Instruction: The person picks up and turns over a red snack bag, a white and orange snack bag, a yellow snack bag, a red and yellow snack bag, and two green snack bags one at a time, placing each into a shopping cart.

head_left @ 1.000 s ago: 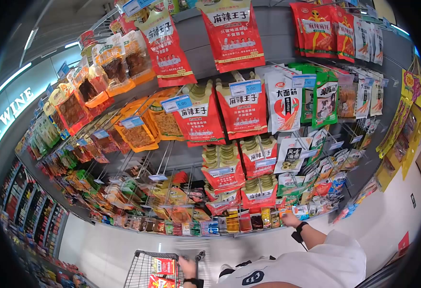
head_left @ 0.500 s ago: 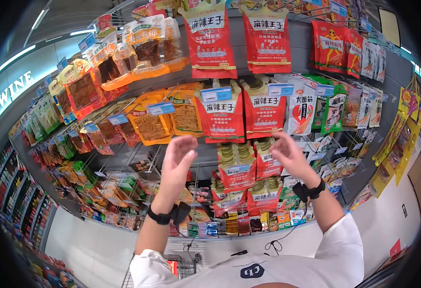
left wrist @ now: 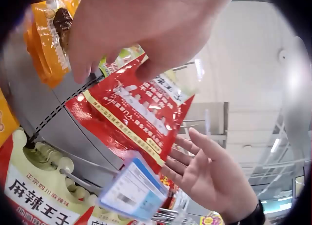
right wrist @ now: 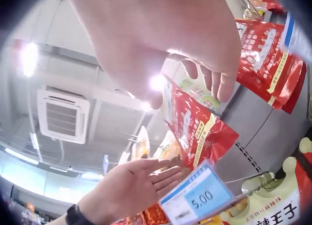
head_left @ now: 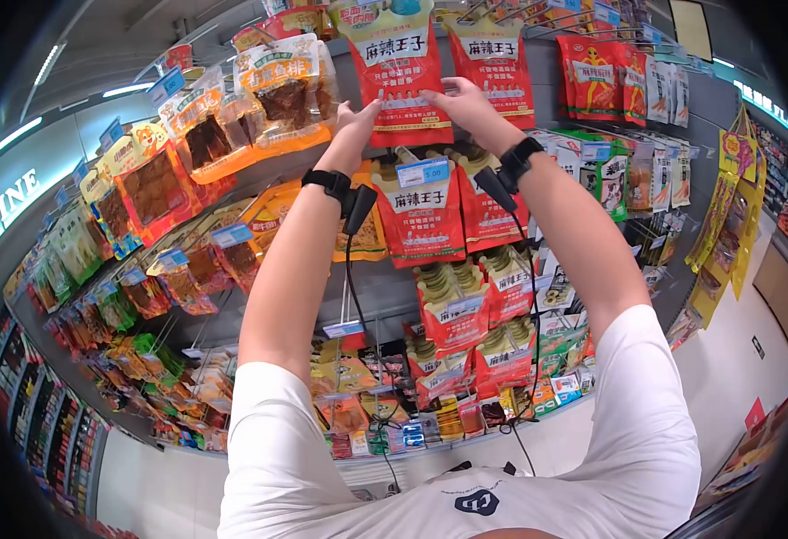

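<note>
Head view: both arms reach up to the top row of a hanging snack rack [head_left: 538,67], where a red snack bag [head_left: 400,76] hangs on its peg near the upper edge. The left hand [head_left: 355,121] has its fingers laid against the bag's lower left edge, and the right hand [head_left: 455,99] touches its lower right edge. The fingers of both look fairly straight, flanking the bag rather than closed round it. In the left wrist view the left hand's fingertips [left wrist: 80,71] press on the bag's upper part, while the right hand [left wrist: 209,174] is spread open just beside the bottom corner.

Judging by this, the bag has been reached and framed between the hands, but it is not yet gripped or lifted off the peg. Below it hangs a blue price tag [head_left: 423,172] marked 5.00, above a second row of similar red bags [head_left: 425,225].
</note>
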